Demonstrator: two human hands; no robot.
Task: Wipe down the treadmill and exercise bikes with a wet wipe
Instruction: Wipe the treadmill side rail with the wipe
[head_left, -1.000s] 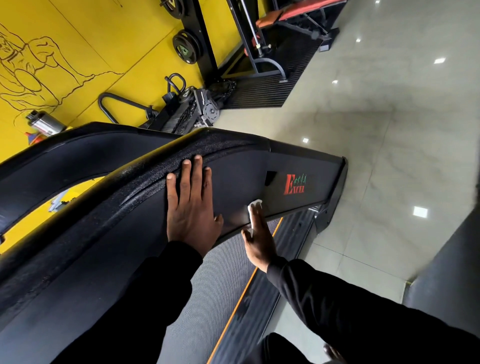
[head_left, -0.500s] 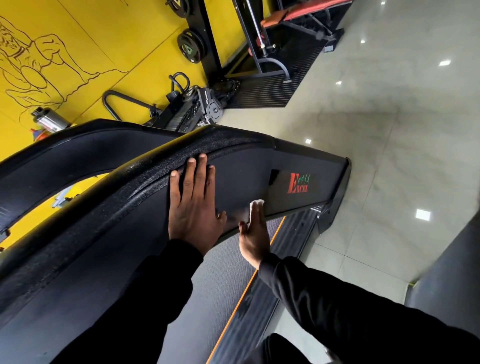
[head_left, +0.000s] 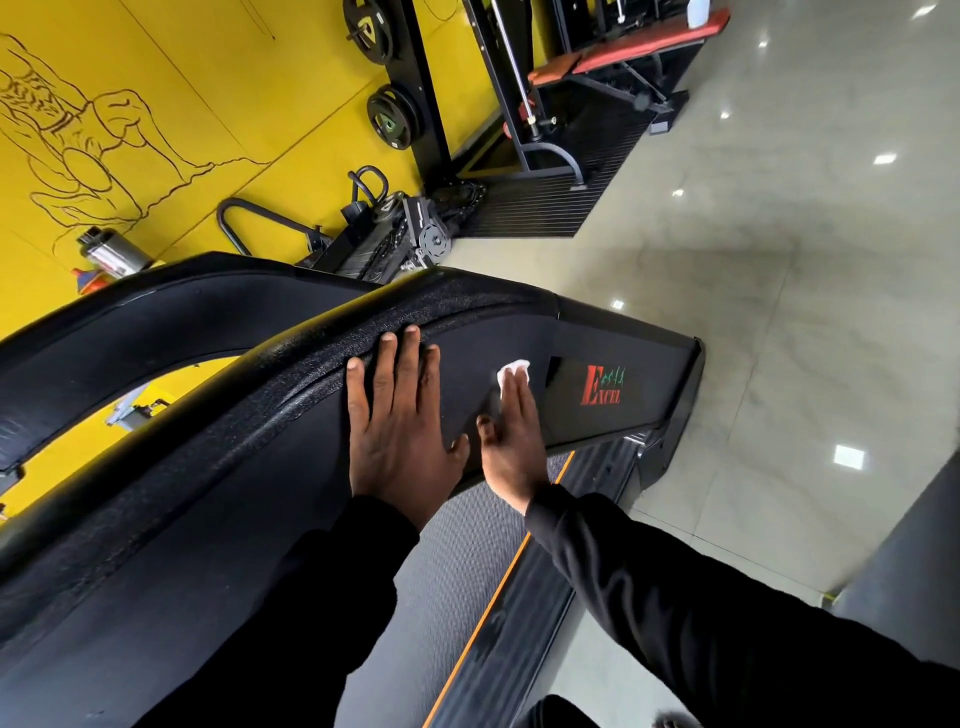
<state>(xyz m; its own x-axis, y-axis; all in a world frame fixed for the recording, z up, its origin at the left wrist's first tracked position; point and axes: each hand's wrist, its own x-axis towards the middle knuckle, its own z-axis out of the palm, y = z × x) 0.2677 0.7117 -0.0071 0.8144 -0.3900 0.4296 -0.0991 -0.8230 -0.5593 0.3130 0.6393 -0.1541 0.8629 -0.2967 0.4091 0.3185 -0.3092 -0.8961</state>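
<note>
A black treadmill side panel (head_left: 613, 343) with a red logo runs across the view, its padded handrail (head_left: 311, 364) along the top edge. My left hand (head_left: 397, 421) lies flat on the panel, fingers straight, fingertips at the handrail. My right hand (head_left: 511, 431) presses a small white wet wipe (head_left: 511, 370) flat against the panel, just left of the logo; only the wipe's tip shows past my fingertips. The grey treadmill belt (head_left: 457, 561) with an orange stripe lies below my arms.
A yellow wall (head_left: 182, 130) stands behind the treadmill. Weight plates (head_left: 392, 117) on a black rack, a red bench (head_left: 623, 57) and floor attachments (head_left: 374, 234) sit at the back. Glossy tiled floor (head_left: 779, 260) spreads right. Another machine's dark edge (head_left: 914, 545) is at lower right.
My right hand has slid the wipe up the panel toward the logo. My left hand has stayed flat in place.
</note>
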